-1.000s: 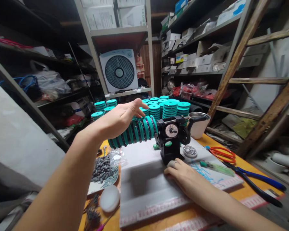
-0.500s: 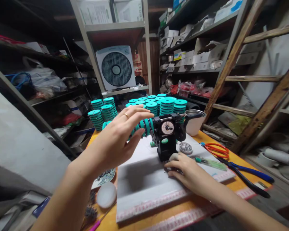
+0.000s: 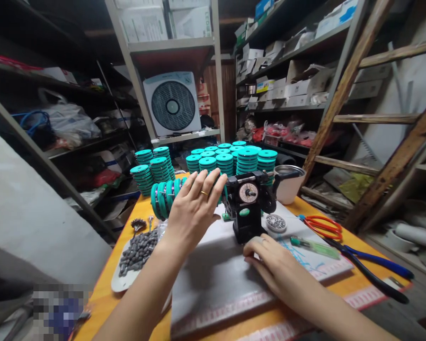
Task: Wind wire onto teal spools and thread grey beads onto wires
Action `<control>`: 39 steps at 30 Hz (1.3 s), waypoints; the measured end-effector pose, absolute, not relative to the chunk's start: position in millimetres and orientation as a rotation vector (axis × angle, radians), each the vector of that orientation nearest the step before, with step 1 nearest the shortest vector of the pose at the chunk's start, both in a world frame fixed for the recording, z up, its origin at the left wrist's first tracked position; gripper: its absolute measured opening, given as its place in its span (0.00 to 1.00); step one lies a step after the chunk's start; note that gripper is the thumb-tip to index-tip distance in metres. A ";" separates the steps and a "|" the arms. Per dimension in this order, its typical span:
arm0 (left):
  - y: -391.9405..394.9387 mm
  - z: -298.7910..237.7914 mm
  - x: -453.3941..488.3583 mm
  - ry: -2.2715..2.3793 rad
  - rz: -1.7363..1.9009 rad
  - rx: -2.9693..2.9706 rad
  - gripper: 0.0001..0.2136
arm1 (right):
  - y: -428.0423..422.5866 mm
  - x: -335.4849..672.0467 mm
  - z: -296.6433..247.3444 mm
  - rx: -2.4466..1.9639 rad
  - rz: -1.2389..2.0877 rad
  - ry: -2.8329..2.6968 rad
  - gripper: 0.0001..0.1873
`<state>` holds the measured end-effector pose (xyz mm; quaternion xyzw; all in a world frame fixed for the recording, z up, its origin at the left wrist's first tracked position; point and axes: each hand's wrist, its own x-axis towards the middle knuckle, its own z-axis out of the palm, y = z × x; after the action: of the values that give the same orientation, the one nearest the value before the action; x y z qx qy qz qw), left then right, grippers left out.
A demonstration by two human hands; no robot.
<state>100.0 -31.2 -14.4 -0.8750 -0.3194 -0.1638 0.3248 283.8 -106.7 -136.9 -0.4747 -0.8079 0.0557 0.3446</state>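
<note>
A row of turquoise spools [image 3: 162, 197] sits on the shaft at the left side of a black hand-cranked winder [image 3: 247, 208] with a round dial. My left hand [image 3: 195, 203] lies over the right part of that row, its fingers stretched out and slightly apart, hiding several spools. Low in front of the winder's base, my right hand [image 3: 266, 253] rests on the white board [image 3: 213, 298] with curled fingers. Whatever its fingertips may hold is hidden.
Behind the winder stand stacks of turquoise spools [image 3: 247, 161]. A tray of grey pieces [image 3: 138, 253] lies left. To the right are a dish of small metal bits [image 3: 276, 222], a green cutter knife [image 3: 314, 247], blue-handled pliers [image 3: 372, 265], an orange cord [image 3: 323, 227] and a metal cup [image 3: 289, 184].
My left hand has turned more upright over the spools, and its forearm has swung right, uncovering the left spools and the grey pieces. The right hand stays by the base.
</note>
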 end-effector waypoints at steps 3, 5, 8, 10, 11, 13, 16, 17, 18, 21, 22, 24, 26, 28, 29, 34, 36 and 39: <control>-23.1 -3.0 102.4 -0.888 -0.435 -2.343 0.34 | -106.5 292.0 -120.8 -1.156 0.163 -2.022 0.09; -16.6 10.7 102.2 -0.951 -0.412 -2.427 0.36 | -104.3 296.8 -109.0 -1.112 0.159 -1.977 0.08; -4.9 31.3 99.4 -0.988 -0.423 -2.623 0.38 | -99.2 301.2 -93.3 -1.063 0.144 -1.933 0.07; 1.8 41.0 97.1 -0.967 -0.454 -2.754 0.33 | -96.0 302.5 -85.3 -1.041 0.136 -1.911 0.07; 3.9 44.1 96.3 -0.954 -0.460 -2.798 0.30 | -94.8 302.9 -82.2 -1.031 0.133 -1.898 0.07; 4.0 46.3 95.7 -0.957 -0.451 -2.805 0.27 | -93.1 303.6 -77.5 -1.014 0.130 -1.868 0.06; -6.1 39.0 96.5 -0.978 -0.434 -2.662 0.27 | -90.6 304.8 -72.9 -0.990 0.141 -1.813 0.05; -11.1 34.1 97.0 -0.967 -0.437 -2.604 0.27 | -89.3 304.9 -71.4 -0.980 0.150 -1.789 0.05; -16.2 28.3 97.5 -0.947 -0.454 -2.554 0.26 | -87.6 304.8 -69.6 -0.966 0.162 -1.762 0.05; -27.0 10.6 98.6 -0.887 -0.548 -2.445 0.29 | -79.6 301.5 -62.7 -0.900 0.218 -1.674 0.04; -28.2 6.1 98.9 -0.879 -0.571 -2.419 0.30 | -76.2 299.3 -59.8 -0.870 0.243 -1.646 0.04; -27.3 2.0 99.6 -0.878 -0.593 -2.377 0.32 | -68.9 294.0 -53.6 -0.806 0.290 -1.597 0.03; -24.0 4.7 100.5 -0.899 -0.581 -2.370 0.31 | -61.7 288.0 -47.1 -0.755 0.323 -1.561 0.03; -20.8 12.8 101.6 -0.968 -0.539 -2.394 0.30 | -55.2 282.4 -41.1 -0.723 0.342 -1.545 0.03; -19.7 17.7 102.1 -1.015 -0.509 -2.418 0.30 | -52.2 279.9 -38.5 -0.710 0.347 -1.541 0.03; -17.5 34.3 102.1 -1.179 -0.430 -2.515 0.30 | -39.7 270.7 -31.1 -0.664 0.328 -1.508 0.03; -17.3 35.0 101.4 -1.181 -0.434 -2.517 0.29 | -36.0 268.4 -30.6 -0.657 0.314 -1.498 0.03; -17.3 33.8 101.1 -1.176 -0.434 -2.516 0.29 | -32.2 266.7 -30.9 -0.654 0.299 -1.493 0.04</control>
<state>101.1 -17.3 33.8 -0.8829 -0.4125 -0.1522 0.1645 266.7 -32.2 -30.9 -0.2908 -0.6638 0.1328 0.6761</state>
